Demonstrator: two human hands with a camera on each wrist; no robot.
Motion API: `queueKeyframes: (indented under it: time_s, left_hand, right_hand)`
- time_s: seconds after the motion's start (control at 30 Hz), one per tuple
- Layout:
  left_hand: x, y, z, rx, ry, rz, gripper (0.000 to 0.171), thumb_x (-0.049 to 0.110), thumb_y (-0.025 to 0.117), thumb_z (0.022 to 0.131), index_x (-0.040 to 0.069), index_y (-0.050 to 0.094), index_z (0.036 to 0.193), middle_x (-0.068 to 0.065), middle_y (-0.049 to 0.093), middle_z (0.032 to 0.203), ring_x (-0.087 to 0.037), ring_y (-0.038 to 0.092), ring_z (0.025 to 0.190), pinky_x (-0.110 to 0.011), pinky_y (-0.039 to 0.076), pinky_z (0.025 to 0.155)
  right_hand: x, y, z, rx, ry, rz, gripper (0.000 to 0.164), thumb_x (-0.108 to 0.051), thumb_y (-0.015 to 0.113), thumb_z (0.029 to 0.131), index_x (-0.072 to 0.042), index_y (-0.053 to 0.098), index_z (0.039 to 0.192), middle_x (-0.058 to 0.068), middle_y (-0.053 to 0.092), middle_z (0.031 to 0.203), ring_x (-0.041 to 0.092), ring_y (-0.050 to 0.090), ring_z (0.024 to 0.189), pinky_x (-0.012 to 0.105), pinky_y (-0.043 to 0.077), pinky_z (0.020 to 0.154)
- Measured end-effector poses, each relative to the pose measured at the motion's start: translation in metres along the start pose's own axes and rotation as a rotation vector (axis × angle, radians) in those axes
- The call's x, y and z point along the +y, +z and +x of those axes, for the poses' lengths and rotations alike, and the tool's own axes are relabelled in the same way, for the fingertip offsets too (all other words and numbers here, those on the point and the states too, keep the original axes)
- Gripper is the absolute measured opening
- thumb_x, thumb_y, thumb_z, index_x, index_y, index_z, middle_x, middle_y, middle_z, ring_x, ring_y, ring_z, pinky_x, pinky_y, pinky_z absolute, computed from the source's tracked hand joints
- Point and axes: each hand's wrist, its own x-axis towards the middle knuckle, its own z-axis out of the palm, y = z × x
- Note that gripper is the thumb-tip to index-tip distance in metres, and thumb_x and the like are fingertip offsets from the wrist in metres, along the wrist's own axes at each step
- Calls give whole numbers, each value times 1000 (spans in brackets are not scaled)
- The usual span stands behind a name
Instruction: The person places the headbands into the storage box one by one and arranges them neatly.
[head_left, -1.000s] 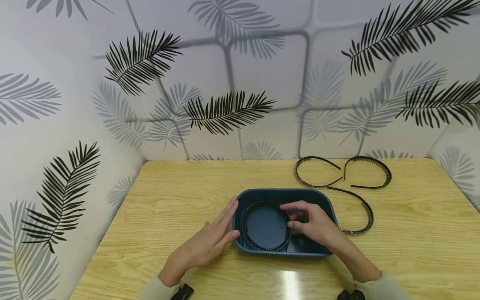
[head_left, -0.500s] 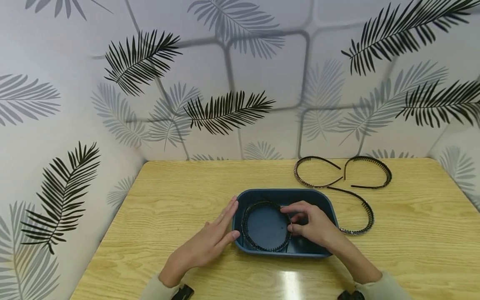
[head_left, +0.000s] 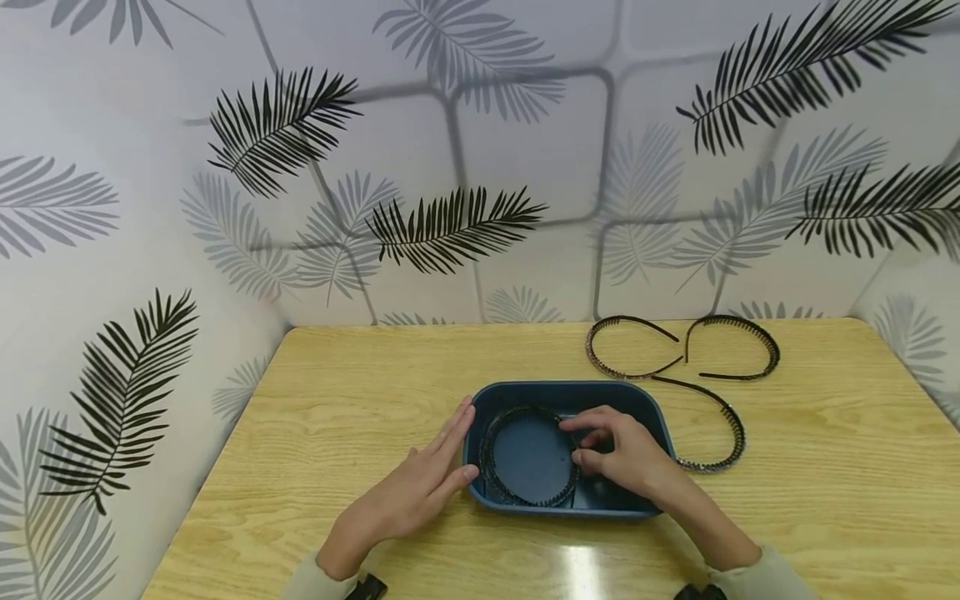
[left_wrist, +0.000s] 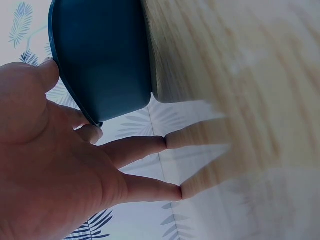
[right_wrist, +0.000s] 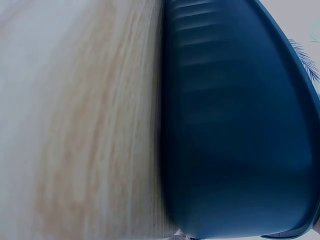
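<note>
A dark blue rectangular bin (head_left: 570,512) stands on the table. In its left part lies a ring of black toothed headbands (head_left: 489,467), apparently more than one overlapping. My right hand (head_left: 630,454) reaches into the bin, thumb and index finger pinching the ring's right side. The right wrist view shows only the bin's outer wall (right_wrist: 235,110), so that hand's grip is hidden there. Outside the bin, my left hand (head_left: 408,492) rests against its left end with straight fingers. In the left wrist view, the left thumb lies at the rim and two fingertips (left_wrist: 172,192) touch the tabletop.
Behind and right of the bin lie three more headbands: one at the back (head_left: 600,358), one at the back right (head_left: 771,346), and one (head_left: 738,429) close to the bin's right end. A leaf-patterned wall (head_left: 480,275) borders the wooden table (head_left: 345,375).
The head view has tilted slightly. Both hands keep almost the same place at the bin, and the headbands inside have shifted a touch, showing more doubled at their left side.
</note>
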Motion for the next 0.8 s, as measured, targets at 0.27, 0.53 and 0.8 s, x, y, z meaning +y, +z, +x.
queueKeyframes:
  time_s: [0.27,0.53,0.8]
  left_hand:
    - [1,0,0,0,-1,4,72,42,39,112,24,-4,166,8,-11,172,-25,14,155,-84,20,102]
    - [-1,3,-2,14,2,11,71,45,37,112,24,-3,166,8,-10,172,-25,14,155,-84,21,101]
    - [0,2,-1,18,12,18,71,44,37,112,24,-3,167,8,-10,172,-26,15,155,-84,23,100]
  right_hand:
    - [-1,-1,-1,68,-52,9,31,0,78,88,-5,76,119,13,66,119,15,69,87,34,54,80]
    - [1,-1,-2,102,-88,153,29,6,71,93,2,71,121,22,64,108,29,71,78,34,59,71]
    - [4,-6,-2,170,-176,215,27,5,68,96,2,70,122,24,66,123,31,72,88,36,61,73]
